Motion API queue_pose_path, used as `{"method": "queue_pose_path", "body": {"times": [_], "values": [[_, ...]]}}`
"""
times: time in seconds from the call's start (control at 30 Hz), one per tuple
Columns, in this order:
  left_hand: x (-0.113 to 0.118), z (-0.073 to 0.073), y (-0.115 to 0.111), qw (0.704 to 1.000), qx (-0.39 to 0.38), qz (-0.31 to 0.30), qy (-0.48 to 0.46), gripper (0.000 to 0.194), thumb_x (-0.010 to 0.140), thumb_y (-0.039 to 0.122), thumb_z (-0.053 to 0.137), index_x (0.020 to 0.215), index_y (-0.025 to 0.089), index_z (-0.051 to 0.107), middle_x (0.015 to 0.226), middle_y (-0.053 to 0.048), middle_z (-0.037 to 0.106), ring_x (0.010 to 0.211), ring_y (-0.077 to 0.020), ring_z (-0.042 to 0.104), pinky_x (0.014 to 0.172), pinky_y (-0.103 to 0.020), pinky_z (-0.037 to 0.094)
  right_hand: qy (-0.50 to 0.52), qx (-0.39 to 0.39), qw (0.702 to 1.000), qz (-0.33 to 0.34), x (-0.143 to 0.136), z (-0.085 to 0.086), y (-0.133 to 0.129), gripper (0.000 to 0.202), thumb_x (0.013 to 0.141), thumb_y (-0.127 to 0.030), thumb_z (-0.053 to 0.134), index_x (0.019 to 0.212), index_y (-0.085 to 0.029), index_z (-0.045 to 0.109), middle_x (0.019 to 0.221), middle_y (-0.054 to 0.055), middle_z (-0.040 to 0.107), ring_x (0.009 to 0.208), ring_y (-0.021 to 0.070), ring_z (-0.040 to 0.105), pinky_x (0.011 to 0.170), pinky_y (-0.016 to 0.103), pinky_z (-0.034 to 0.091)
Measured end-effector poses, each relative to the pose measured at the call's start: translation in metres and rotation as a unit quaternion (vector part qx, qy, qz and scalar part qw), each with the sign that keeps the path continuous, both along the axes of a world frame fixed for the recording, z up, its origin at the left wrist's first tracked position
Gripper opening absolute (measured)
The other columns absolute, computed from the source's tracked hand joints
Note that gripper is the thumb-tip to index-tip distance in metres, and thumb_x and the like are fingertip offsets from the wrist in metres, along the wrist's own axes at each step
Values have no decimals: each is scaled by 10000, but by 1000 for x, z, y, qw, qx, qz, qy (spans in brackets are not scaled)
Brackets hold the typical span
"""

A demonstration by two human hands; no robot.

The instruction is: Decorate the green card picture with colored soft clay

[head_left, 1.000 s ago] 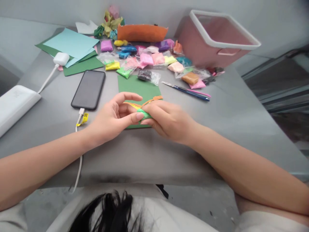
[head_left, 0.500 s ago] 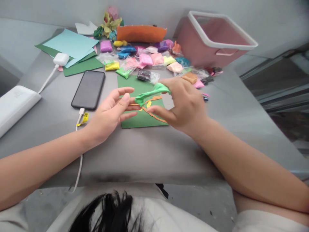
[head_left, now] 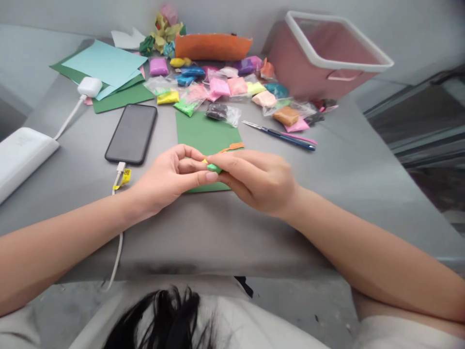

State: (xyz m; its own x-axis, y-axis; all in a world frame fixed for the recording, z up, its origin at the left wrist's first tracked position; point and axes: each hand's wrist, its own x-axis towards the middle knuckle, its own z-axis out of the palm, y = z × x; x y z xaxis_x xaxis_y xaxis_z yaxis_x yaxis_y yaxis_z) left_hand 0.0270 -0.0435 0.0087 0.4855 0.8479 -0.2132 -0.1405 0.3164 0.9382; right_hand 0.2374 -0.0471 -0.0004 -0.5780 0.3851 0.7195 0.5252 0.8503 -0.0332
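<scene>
Over the green sheet (head_left: pixel 203 128), my left hand (head_left: pixel 170 172) and my right hand (head_left: pixel 259 177) meet at the fingertips. Both are closed on a small lump of green modelling clay (head_left: pixel 214 167), mostly hidden by the fingers. An orange clay strip (head_left: pixel 234 146) lies on the sheet and shows just above my right hand. A bit of yellow (head_left: pixel 205 161) shows by my left fingertips. The rest of what is on the sheet is covered by my hands.
Several clay packets (head_left: pixel 220 87) lie behind the sheet. A pink bin (head_left: pixel 301 63) stands at back right, with a blue craft knife (head_left: pixel 279 134) in front of it. At left are a phone (head_left: pixel 132 133), a white cable (head_left: pixel 118 261), a power bank (head_left: pixel 25 157) and coloured paper (head_left: pixel 105 63).
The green clay was stretched in a long strand between my hands; now it is a small lump. My hands have come together, my left fingers have closed, and the craft knife is uncovered.
</scene>
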Motion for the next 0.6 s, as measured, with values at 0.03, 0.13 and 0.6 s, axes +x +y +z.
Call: {"method": "queue_pose_path", "body": {"times": [0.03,0.13,0.6], "values": [[0,2,0,1000,-1,2,7,454,677,267,935,924,186,563,789,24,761,785,-128,724,780,-249,541,-15,12,1000,-3,0,1,-2,146,984,-149,551,1081,-207,642,888,34,780,793,145,741,696,234,576],[-2,7,-2,1000,7,-5,8,406,693,241,925,864,180,562,691,59,702,655,-73,651,648,-183,502,-43,29,998,-28,-1,7,-8,190,951,-86,498,848,-218,588,646,-18,666,564,125,625,531,244,464],[-2,8,2,987,-64,-42,-140,290,852,321,801,1111,200,751,1069,-45,753,1021,-158,714,931,-259,567,-8,-71,993,98,6,-1,15,373,1049,-399,430,1349,-260,604,1537,123,520,1365,259,563,1088,490,537]]}}
